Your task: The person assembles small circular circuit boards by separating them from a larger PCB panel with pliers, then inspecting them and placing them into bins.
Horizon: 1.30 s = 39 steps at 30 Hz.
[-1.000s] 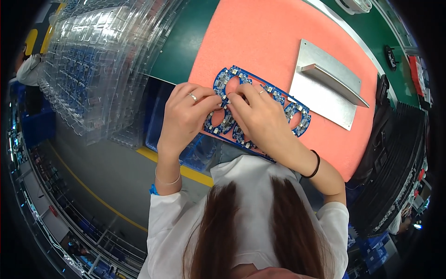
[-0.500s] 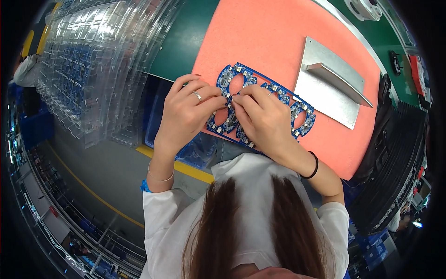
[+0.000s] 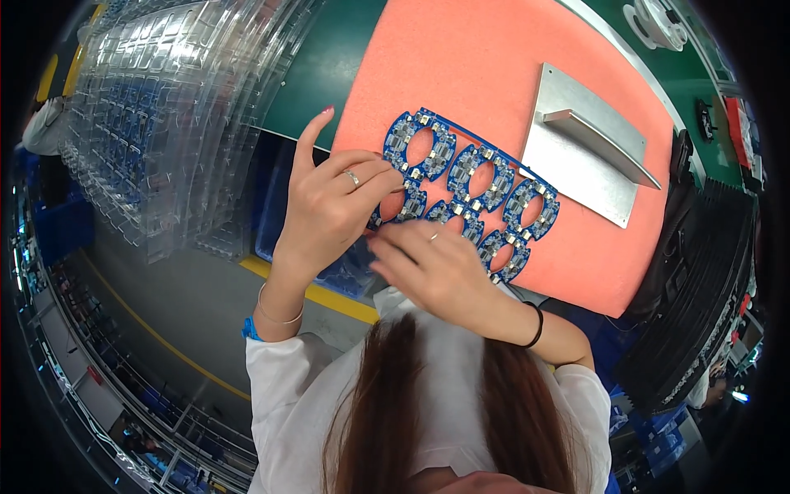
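Between clear trays (image 3: 185, 107) and a metal plate (image 3: 568, 169), a circuit board (image 3: 461, 173) is being touched on a mat (image 3: 444, 66) by the left hand (image 3: 337, 193); overlapped by the right hand (image 3: 436, 267); grips cannot be told.

I count two bare hands, a left hand (image 3: 329, 204) and a right hand (image 3: 440, 276), with two finger rings (image 3: 352, 178), one apiece, plus one black wristband (image 3: 538, 323). There is one blue panel (image 3: 445, 148) made of six oval circuit boards (image 3: 546, 218) in two rows of three, one pink mat (image 3: 444, 58), one metal plate (image 3: 576, 183) with one upright fin (image 3: 602, 147), and one white reel (image 3: 656, 25). The stacked clear trays (image 3: 197, 99) overlap too much to count.
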### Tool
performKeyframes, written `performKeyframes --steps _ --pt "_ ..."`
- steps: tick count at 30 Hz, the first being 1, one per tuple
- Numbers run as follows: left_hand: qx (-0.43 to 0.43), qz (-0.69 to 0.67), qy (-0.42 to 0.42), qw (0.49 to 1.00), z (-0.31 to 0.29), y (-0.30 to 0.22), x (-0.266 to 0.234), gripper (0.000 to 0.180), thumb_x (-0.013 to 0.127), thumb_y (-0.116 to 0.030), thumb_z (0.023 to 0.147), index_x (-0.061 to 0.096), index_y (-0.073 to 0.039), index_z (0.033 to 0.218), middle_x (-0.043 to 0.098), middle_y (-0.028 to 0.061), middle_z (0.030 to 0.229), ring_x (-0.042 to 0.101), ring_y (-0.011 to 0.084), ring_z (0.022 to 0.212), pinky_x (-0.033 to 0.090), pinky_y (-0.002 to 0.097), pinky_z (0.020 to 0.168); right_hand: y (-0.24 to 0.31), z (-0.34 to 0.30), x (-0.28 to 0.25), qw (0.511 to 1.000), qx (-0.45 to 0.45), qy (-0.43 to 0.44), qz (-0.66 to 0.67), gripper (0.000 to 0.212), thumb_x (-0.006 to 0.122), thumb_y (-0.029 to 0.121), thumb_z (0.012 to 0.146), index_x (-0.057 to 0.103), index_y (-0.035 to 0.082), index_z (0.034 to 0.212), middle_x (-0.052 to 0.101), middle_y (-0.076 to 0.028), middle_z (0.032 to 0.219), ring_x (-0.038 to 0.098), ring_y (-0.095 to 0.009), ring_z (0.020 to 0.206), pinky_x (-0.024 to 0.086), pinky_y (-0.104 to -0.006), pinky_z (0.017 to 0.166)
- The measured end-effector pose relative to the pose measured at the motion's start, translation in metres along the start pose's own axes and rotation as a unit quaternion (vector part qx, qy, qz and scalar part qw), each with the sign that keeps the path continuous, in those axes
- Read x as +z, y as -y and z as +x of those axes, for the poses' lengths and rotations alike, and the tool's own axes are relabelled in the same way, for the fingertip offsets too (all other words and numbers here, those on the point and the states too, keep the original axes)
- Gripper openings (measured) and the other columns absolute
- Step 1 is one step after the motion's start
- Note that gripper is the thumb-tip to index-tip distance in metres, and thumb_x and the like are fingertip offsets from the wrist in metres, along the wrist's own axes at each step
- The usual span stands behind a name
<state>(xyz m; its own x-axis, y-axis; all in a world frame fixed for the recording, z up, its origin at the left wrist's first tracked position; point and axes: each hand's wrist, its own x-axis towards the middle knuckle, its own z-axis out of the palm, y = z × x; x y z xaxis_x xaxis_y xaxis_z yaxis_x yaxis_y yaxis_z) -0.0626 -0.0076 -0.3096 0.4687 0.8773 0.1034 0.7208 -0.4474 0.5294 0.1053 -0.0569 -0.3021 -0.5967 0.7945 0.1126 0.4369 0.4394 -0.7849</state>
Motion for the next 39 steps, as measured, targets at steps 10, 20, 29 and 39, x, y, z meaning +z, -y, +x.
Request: performKeyframes --steps 10,20,29,39 --pt "-0.134 0.02 -0.021 0.991 -0.041 0.004 -0.036 0.01 0.066 -0.001 0.07 0.063 -0.004 0.08 0.063 0.0055 0.078 0.061 0.0207 0.078 0.038 0.0423 0.094 -0.005 0.006 0.018 0.995 0.086 -0.036 -0.046 0.024 0.07 0.004 0.066 0.06 0.001 0.088 0.057 -0.006 0.091 0.053 -0.024 0.084 0.043 -0.0355 0.071" --pt "-0.367 -0.162 -0.062 0.914 -0.063 -0.03 0.003 0.015 0.067 -0.008 0.074 0.062 -0.003 0.087 0.06 0.0057 0.085 0.055 0.018 0.074 0.034 0.0293 0.077 0.0 0.006 0.028 0.987 0.08 -0.139 0.016 0.021 0.071 0.001 0.064 0.061 0.001 0.082 0.06 -0.006 0.088 0.053 -0.023 0.079 0.043 -0.0344 0.07" --pt "-0.363 -0.14 -0.068 0.919 -0.05 -0.046 0.037 0.006 0.06 -0.009 0.082 0.06 -0.003 0.081 0.055 0.0034 0.07 0.049 0.0157 0.062 0.033 0.0284 0.073 0.01 -0.017 0.005 0.992 0.006 -0.123 0.042 0.022 0.059 0.007 0.065 0.059 0.002 0.087 0.055 -0.006 0.082 0.054 -0.021 0.08 0.045 -0.0342 0.076" --pt "-0.298 -0.094 -0.16 0.937 -0.016 -0.076 0.03 0.023 0.059 0.009 0.071 0.064 -0.004 0.089 0.05 0.0045 0.078 0.049 0.0133 0.067 0.04 0.0235 0.058 -0.036 -0.064 -0.062 0.962 0.213 -0.169 -0.023 0.028 0.064 -0.007 0.063 0.061 0.001 0.09 0.055 -0.009 0.088 0.054 -0.023 0.074 0.045 -0.0321 0.062"
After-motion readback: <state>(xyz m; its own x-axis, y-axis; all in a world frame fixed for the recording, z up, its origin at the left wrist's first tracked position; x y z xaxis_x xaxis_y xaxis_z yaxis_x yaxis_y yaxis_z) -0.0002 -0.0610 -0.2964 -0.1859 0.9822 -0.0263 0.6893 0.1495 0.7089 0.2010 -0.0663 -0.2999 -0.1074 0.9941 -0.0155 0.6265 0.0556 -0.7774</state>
